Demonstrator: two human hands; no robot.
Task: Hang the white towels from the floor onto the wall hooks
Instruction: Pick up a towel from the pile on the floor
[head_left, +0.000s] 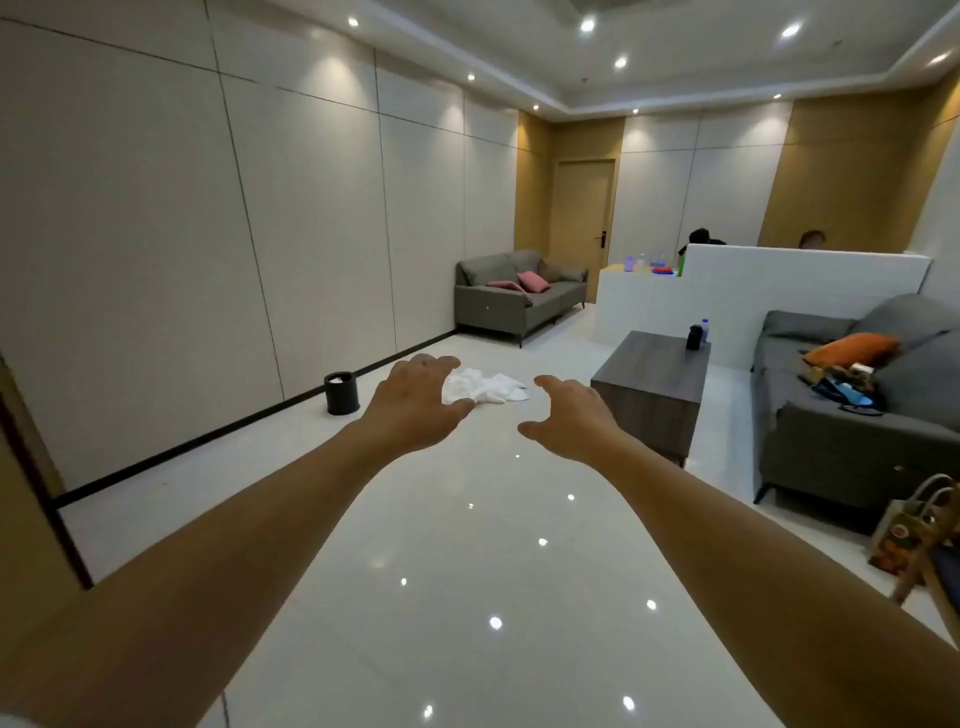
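A crumpled heap of white towels (488, 387) lies on the glossy white floor some way ahead, in the middle of the room. Both my arms are stretched out in front of me. My left hand (415, 402) is held palm down with fingers spread, and it covers the left edge of the towels from this angle. My right hand (569, 418) hangs open just right of the heap, fingers curled loosely. Neither hand holds anything, and both are well short of the towels. No wall hooks are in view.
A black waste bin (341, 392) stands by the left wall. A dark wooden coffee table (649, 384) sits right of the towels, beside a grey sofa (852, 436). Another grey sofa (514, 296) is at the far wall. Two people sit behind a white partition (779, 280).
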